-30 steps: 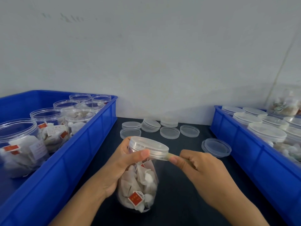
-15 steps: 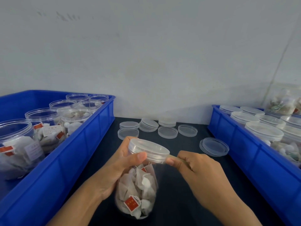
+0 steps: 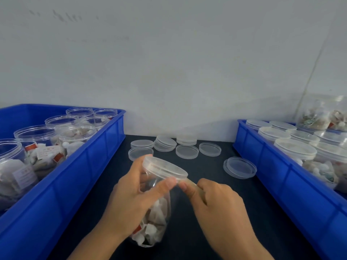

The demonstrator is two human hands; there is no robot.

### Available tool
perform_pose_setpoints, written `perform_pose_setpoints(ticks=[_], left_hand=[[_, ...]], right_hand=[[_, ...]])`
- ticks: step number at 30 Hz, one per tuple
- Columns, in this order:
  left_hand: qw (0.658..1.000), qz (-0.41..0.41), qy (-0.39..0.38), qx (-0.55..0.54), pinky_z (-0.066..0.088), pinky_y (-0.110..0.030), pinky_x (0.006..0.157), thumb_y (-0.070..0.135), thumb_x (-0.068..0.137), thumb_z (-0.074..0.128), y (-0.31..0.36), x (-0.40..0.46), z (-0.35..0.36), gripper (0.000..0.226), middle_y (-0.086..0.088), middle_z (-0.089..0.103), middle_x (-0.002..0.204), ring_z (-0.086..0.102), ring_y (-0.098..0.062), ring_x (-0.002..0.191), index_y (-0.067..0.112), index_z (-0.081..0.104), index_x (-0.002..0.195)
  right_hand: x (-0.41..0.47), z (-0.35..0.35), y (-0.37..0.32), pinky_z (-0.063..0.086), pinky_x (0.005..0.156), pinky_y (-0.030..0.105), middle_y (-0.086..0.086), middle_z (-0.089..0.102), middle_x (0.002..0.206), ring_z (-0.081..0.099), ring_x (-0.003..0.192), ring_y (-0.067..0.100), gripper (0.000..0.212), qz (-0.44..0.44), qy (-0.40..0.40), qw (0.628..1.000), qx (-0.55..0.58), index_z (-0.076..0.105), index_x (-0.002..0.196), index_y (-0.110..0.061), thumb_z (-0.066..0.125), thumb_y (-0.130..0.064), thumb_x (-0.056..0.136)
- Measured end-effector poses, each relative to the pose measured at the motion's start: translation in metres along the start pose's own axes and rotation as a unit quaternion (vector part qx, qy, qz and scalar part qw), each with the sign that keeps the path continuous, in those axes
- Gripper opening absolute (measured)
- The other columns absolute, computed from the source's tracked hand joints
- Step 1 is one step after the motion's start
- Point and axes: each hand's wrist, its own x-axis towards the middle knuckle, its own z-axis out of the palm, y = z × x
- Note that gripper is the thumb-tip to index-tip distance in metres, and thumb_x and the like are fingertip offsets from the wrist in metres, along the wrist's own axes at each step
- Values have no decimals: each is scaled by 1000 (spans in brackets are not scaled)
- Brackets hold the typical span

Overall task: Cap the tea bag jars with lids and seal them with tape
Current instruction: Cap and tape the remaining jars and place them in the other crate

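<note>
A clear plastic jar (image 3: 155, 222) of tea bags is tilted toward me over the dark table, capped with a clear lid (image 3: 165, 167). My left hand (image 3: 135, 196) grips the jar just under the lid, thumb pressing at the lid's rim. My right hand (image 3: 216, 199) pinches a strip of clear tape (image 3: 191, 183) that runs from its fingers to the lid's edge beside my left thumb. Loose clear lids (image 3: 186, 151) lie on the table behind the jar.
A blue bin (image 3: 75, 177) on the left holds several open jars of tea bags. A blue bin (image 3: 293, 184) on the right holds several capped jars. One lid (image 3: 240, 167) lies near the right bin. A white wall stands behind.
The jar has turned and tilted more toward me in my left hand. My right hand has drawn slightly away from the lid, stretching the tape strip along its rim.
</note>
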Motion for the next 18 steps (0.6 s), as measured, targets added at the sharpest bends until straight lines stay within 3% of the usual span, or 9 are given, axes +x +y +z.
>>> perform_pose_setpoints(ticks=[3,6,8,13,18], left_hand=[[998,-15,33,56,50,-21,84,92,29,66,-4,3,2,96,37,60,105,61,8,100,46,50,111],[997,-27,42,53,49,-19,77,92,24,66,-5,5,1,96,40,59,103,60,12,95,44,50,106],[998,-26,47,36,49,-16,71,87,27,70,-6,5,0,93,37,62,101,62,12,91,42,52,106],[999,-27,28,-19,51,-10,65,65,37,83,-7,6,-5,82,25,68,100,65,6,90,34,57,109],[998,-24,-2,-55,50,-8,70,56,40,83,-7,8,-8,79,15,71,102,68,-1,93,27,61,111]], right_hand=[[-2,3,-4,27,48,22,-6,45,63,41,53,10,49,-19,11,999,-41,30,67,-27,17,-68,90],[-2,2,-5,28,48,23,-6,45,64,41,53,11,49,-40,14,998,-47,29,68,-27,10,-69,87],[-2,0,-4,31,51,23,-5,47,65,43,56,12,53,-54,12,998,-25,33,70,-26,9,-71,83],[0,-10,5,40,59,26,-3,52,65,47,60,12,50,-48,-7,998,50,52,79,-23,26,-64,90],[2,-15,6,40,61,25,-6,51,70,49,65,10,40,-63,-22,997,42,48,82,-27,27,-57,96]])
